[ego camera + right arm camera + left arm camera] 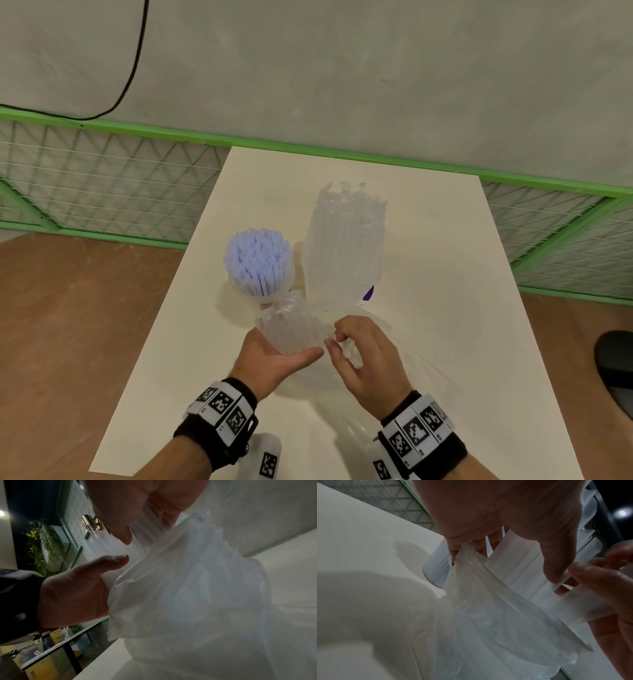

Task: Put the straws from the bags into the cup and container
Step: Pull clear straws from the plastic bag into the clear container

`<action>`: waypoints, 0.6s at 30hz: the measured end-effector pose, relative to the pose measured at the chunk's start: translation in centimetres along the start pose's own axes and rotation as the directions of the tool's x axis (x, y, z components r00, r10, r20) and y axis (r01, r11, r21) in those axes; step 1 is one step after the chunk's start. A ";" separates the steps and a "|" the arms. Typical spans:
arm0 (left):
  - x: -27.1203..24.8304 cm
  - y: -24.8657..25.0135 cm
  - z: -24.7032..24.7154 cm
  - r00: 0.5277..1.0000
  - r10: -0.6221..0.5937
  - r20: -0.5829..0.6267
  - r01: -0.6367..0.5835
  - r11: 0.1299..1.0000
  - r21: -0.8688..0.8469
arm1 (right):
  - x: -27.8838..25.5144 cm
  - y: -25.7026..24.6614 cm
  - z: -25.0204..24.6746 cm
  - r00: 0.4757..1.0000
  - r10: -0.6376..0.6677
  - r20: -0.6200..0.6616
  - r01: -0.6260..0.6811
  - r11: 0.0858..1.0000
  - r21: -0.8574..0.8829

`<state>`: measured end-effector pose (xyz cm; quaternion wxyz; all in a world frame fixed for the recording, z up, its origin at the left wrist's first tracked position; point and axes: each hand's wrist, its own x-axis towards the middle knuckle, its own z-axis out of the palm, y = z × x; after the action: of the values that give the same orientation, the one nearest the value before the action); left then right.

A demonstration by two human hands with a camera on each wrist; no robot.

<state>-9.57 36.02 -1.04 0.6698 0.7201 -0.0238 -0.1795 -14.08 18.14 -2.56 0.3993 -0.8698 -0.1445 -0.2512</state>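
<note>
A clear cup (258, 274) packed with purple straws stands mid-table. Right of it a tall clear container (342, 246) holds white wrapped straws. In front of both, my left hand (294, 354) lies palm up and grips a clear plastic bag (294, 329) of white straws; in the left wrist view its thumb (556, 563) presses on the bundle (518, 566) and the fingers lie behind it. My right hand (334, 337) pinches several straws (580, 608) at the bag's open end. The loose bag film (197, 588) fills the right wrist view.
The white table (445, 274) has crumpled clear plastic (387, 387) lying under my right hand. A green wire fence (102, 178) runs behind and beside it. A black object (613, 363) lies off the right edge, and a tagged white item (267, 459) sits at the near edge.
</note>
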 end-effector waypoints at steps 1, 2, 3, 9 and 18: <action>0.0 0.0 0.0 1.000 -0.006 0.000 0.006 1.000 0.001 | 0.2 0.1 0.0 1.000 0.014 -0.006 -0.014 1.000 0.010; 0.0 -0.1 -0.1 1.000 -0.012 0.003 0.012 1.000 0.002 | 0.3 0.2 0.1 1.000 0.021 -0.005 -0.021 1.000 0.022; 0.0 -0.1 0.0 1.000 -0.020 0.006 0.020 1.000 -0.002 | 0.4 0.1 0.2 0.999 0.033 0.002 -0.033 0.999 0.034; 0.0 -0.1 0.0 1.000 -0.027 0.008 0.027 0.999 -0.016 | 0.8 -0.3 0.4 0.984 0.174 0.042 -0.176 0.983 0.044; 0.0 -0.1 0.0 0.999 -0.049 -0.018 0.050 0.998 0.031 | 2.2 -0.2 -0.4 0.982 0.166 0.093 -0.167 0.986 -0.002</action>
<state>-9.62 36.02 -1.15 0.6539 0.7325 -0.0030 -0.1892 -12.44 18.05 -0.98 0.4143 -0.8884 -0.0905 -0.1756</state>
